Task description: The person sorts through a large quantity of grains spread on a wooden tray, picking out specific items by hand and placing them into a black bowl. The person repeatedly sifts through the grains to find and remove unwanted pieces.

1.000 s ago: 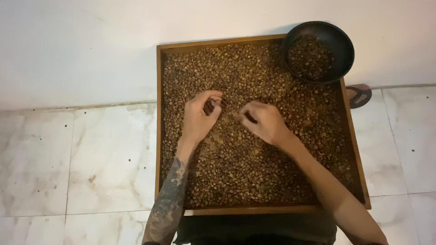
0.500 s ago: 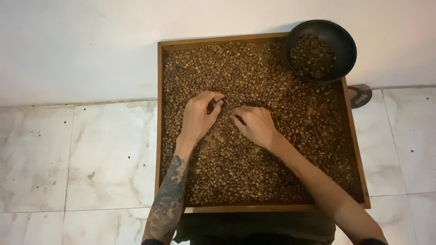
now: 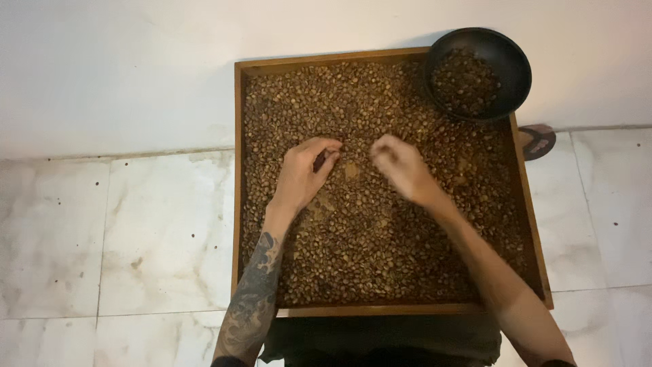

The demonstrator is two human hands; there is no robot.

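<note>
The right hand [image 3: 401, 166] is lifting off the beans [image 3: 380, 238]: half a second ago it was lying lower and nearer the middle of the tray [image 3: 238, 204], fingers down among them, and now it is blurring slightly, raised and shifted toward the far side, with the fingers curled loosely together as if pinching something small, though what they are gripping, if anything, is too small to tell. The left hand [image 3: 302, 173] is staying about where it was, resting on the bean layer with fingertips bent inward and a few dark beans showing between thumb and fingers, so it is closing on a small pick of beans. Judging from this, the sorting is carrying on, with one hand gathering and the other coming away from the pile. The beans are lying spread in a thin layer over the whole wooden tray, which is sitting on the pale tiled floor [image 3: 122, 224] against a white wall [image 3: 136, 68]. The tray's long axis is running from the person toward the wall. A black bowl [image 3: 519, 68], partly filled with darker beans, is resting on the tray's far right corner, and a sandal [image 3: 540, 139] is peeking out just beside that edge.
</note>
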